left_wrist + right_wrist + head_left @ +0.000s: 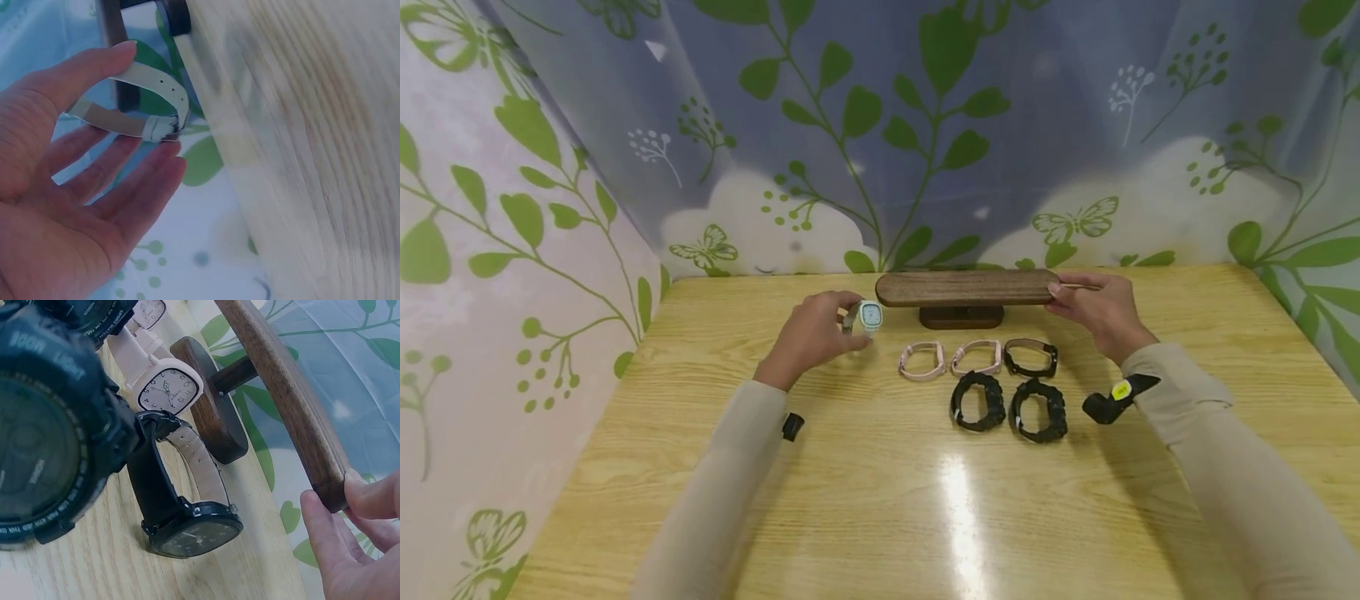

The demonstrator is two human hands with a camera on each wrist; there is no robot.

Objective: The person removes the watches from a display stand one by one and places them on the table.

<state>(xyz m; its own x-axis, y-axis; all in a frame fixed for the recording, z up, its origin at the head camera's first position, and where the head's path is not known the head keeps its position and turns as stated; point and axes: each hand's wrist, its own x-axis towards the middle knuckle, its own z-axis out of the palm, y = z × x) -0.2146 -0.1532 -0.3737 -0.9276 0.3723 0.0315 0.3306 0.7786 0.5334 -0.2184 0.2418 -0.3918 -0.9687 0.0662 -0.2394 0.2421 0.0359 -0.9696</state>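
Observation:
My left hand [816, 333] holds a pale watch [871, 314] by its strap, near the left end of a dark wooden watch stand [966, 288]. In the left wrist view, the buckled strap [150, 78] loops between thumb and fingers. My right hand [1105, 312] pinches the right end of the stand's bar [294, 406] between thumb and fingers. In front of the stand lie two pink watches [922, 361] [977, 358] and a black-strapped watch [1032, 357]. Two chunky black sports watches [977, 402] [1038, 410] stand on edge nearer to me.
Everything rests on a light wooden table [865, 508]. Behind it hangs a blue and white cloth [820, 208] with green leaves, and similar patterned cloth [512, 275] runs along the left side. The stand's base [961, 317] sits near the table's back edge.

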